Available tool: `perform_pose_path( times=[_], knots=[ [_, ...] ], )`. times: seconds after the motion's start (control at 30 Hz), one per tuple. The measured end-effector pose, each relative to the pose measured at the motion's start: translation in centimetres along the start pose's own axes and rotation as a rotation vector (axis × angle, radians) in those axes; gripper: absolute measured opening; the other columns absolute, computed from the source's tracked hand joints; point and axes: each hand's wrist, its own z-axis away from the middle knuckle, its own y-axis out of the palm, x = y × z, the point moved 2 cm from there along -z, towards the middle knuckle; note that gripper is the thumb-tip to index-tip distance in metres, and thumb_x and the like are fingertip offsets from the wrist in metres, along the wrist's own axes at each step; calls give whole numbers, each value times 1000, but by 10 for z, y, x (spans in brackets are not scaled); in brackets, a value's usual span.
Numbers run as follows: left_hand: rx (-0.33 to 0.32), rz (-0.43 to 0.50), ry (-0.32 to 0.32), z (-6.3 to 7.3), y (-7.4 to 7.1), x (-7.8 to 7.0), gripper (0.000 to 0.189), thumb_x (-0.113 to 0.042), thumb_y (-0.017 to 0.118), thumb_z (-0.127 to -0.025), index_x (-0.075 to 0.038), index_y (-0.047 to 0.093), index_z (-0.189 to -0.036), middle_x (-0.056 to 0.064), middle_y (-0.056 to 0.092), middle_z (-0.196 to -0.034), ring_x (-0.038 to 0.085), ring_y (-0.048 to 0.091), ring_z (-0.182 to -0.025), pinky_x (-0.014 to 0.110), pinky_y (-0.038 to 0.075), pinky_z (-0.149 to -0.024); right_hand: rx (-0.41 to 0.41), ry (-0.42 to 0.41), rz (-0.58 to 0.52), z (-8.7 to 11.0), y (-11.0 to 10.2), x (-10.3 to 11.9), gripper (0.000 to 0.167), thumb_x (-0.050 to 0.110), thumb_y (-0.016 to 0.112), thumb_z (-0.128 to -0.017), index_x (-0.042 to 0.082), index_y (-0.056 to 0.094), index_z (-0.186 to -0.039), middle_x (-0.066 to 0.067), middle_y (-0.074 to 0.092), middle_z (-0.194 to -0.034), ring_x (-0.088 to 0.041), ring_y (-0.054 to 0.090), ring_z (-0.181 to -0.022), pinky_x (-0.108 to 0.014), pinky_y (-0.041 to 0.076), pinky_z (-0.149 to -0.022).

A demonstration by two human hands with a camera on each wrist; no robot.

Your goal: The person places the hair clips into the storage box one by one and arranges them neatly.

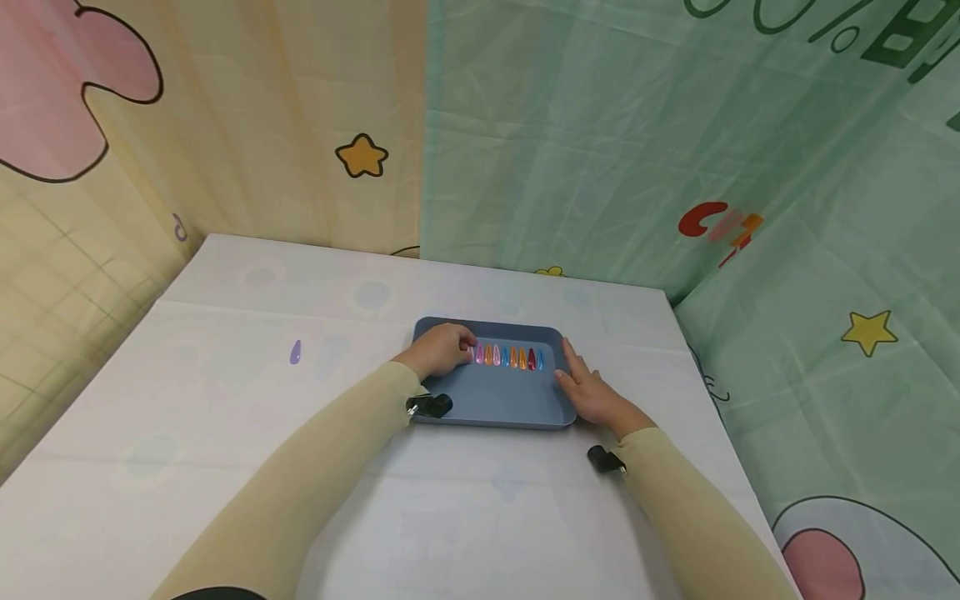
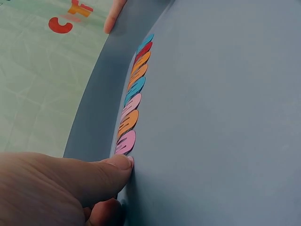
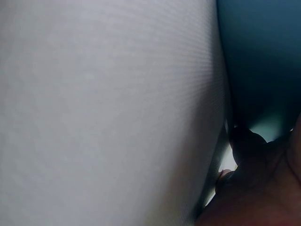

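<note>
Several colourful snap hair clips stand in a row near the far side of a blue-grey tray. My left hand reaches over the tray's left side and pinches a pink hair clip at the left end of the row. Most of that clip is hidden behind the thumb. A brighter pink clip lies right beside the thumb tip. My right hand rests against the tray's right edge, fingers extended along the rim and thumb over it. In the right wrist view its fingers are dark, beside the tray's wall.
The tray sits on a white-covered table. Printed curtains hang behind and at both sides, yellow at left and green at right. A small black device is at the left cuff, another at the right.
</note>
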Motion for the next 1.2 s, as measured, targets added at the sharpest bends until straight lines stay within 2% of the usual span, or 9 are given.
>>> perform_pose_path(
  times=[1.2],
  knots=[
    [8, 10, -11, 1, 0, -1, 33, -19, 67, -103, -10, 70, -135, 7, 70, -119, 20, 61, -103, 38, 52, -96, -6, 1, 0, -3, 1, -4, 70, 36, 28, -116, 15, -15, -168, -16, -7, -177, -44, -7, -162, -66, -10, -126]
  ],
)
